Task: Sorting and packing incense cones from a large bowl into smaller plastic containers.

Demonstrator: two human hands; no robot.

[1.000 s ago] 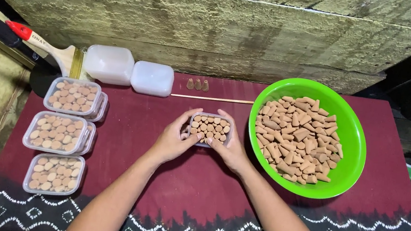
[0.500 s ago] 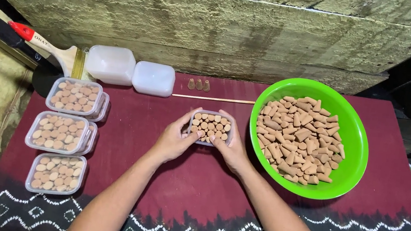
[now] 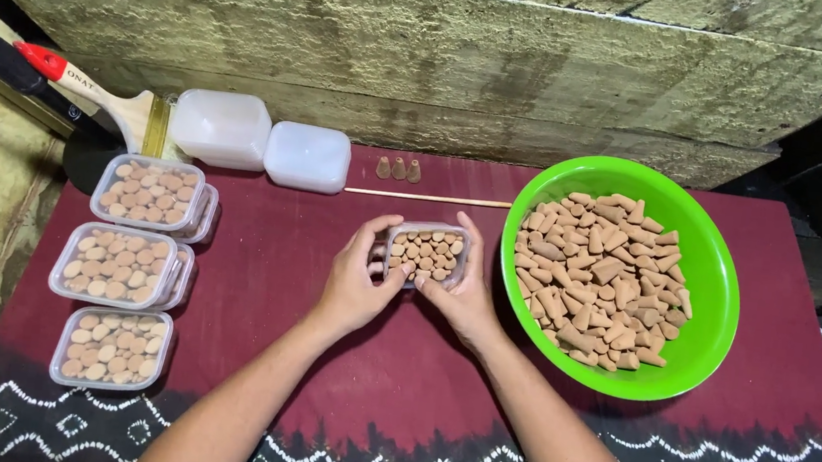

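A small clear plastic box point(image 3: 424, 252) filled with upright tan cones sits on the dark red cloth point(image 3: 266, 277) at the centre. My left hand point(image 3: 356, 281) grips its left side and my right hand point(image 3: 460, 291) grips its right side, thumbs along the near edge. To the right stands a green bowl point(image 3: 715, 311) holding several loose tan cones point(image 3: 602, 280).
Three lidded clear boxes point(image 3: 121, 268) of cones line the left edge. Two white lids or boxes point(image 3: 264, 142), a paintbrush point(image 3: 93, 90), three upright cones point(image 3: 398, 169) and a thin wooden stick point(image 3: 429, 198) lie at the back, before a rough concrete wall.
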